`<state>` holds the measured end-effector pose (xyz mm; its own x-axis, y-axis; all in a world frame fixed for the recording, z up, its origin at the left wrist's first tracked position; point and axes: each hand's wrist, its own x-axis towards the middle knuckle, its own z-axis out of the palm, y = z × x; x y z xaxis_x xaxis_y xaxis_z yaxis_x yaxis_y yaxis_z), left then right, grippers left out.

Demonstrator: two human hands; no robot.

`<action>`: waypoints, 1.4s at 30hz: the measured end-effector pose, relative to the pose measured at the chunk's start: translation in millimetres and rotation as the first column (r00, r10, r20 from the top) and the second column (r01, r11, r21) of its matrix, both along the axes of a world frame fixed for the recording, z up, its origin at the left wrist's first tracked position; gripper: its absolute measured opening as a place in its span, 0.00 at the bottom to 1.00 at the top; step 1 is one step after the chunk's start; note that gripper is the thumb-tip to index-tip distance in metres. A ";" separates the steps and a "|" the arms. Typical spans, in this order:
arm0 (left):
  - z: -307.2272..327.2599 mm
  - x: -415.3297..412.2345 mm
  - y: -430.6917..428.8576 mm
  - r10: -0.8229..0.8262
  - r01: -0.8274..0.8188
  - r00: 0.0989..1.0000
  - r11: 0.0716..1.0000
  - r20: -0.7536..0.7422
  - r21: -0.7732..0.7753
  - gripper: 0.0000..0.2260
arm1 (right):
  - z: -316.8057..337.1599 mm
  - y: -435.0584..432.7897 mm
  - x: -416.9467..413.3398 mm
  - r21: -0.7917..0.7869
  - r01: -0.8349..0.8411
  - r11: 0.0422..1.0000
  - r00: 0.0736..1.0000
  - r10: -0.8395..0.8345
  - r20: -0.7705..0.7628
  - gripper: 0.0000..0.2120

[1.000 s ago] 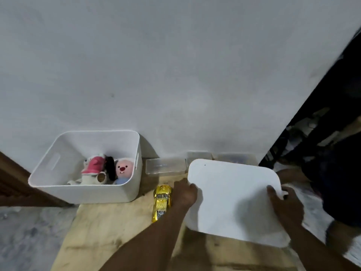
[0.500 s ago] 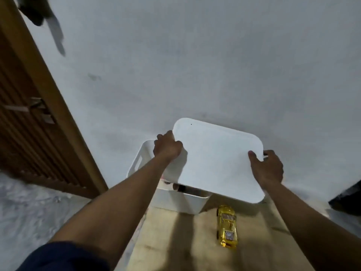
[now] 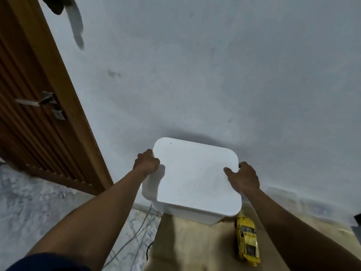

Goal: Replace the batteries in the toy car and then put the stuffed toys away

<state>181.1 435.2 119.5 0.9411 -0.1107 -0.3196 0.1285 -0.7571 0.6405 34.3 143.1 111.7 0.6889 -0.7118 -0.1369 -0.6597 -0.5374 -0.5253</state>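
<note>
Against the foot of the pale wall (image 3: 214,75), in the head view, a white storage bin (image 3: 187,214) stands at the far end of a tan wooden surface (image 3: 195,249). A flat white lid (image 3: 195,177) with rounded corners lies over its opening. The left hand (image 3: 146,163) grips the lid's left edge with curled fingers. The right hand (image 3: 244,178) grips the right edge, thumb on top and fingers wrapped round the rim. With 2 hands on opposite sides the wide, thin lid stays level and can be steered onto the rim.

The lid sits slightly off to the right. A strip of the bin's left wall shows beside the left wrist, and the lid's near right corner overhangs the bin. It therefore looks not yet pressed home, and it probably needs a small shift left before it seats.

No stuffed toys are in sight. The lid covers the opening, so whether they are inside cannot be told.

The yellow toy car (image 3: 247,239) rests on the wooden surface just beside the bin's near right corner, nose toward the wall. It lies under the right forearm, touched by neither hand and clear of the lid's path.

At the left a brown ribbed door (image 3: 29,133) with a metal handle (image 3: 37,101) stands beside the wall. Thin cables (image 3: 136,231) trail over the mottled floor (image 3: 39,212).
</note>
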 end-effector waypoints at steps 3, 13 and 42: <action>-8.1 3.1 -2.0 0.004 -0.004 1.000 0.999 -0.009 -0.036 0.18 | -6.5 -1.9 -0.7 0.010 0.009 1.000 1.000 -0.009 -0.025 0.28; -32.0 22.5 -9.3 0.041 -0.042 0.999 0.987 -0.014 -0.157 0.23 | -30.0 1.2 7.5 0.116 0.038 0.993 0.996 -0.047 0.077 0.23; -53.7 70.3 -35.8 0.104 -0.128 0.983 0.979 -0.153 -0.161 0.21 | -35.1 6.2 33.0 -0.018 -0.022 1.000 0.998 0.021 -0.065 0.29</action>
<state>251.4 399.4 65.8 0.8964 -0.0674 -0.4381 0.3088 -0.6140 0.7264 67.3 149.3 76.6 0.6941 -0.6998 -0.1687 -0.6802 -0.5610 -0.4717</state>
